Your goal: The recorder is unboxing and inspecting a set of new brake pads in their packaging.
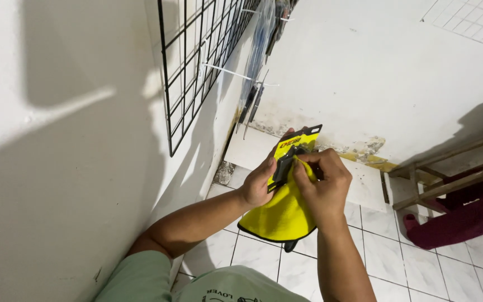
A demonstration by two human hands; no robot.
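My left hand [259,182] cups the yellow cloth [283,215] from the side, thumb pressed against the black clip [282,166] at its top so the piece stays steady in front of me, and my right hand [324,187] closes over it from the other side, fingertips pinching the yellow fabric just beside that clip. Both hands are together, clamped on the one packaged cloth, which hangs down between them over the tiled floor [387,257]. Above my knuckles sticks up its single yellow-and-black header card [300,138]. Something dark shows below the cloth's lower edge; I think it is part of the same item, though I cannot tell. Up and to the left of my hands one black wire grid [197,61] hangs on the wall, with two white hooks that I can count, and a few dark packaged items [252,103] dangle from them. Off to my right stands one wooden frame [454,173] with a maroon cloth [465,215] bunched beneath it.
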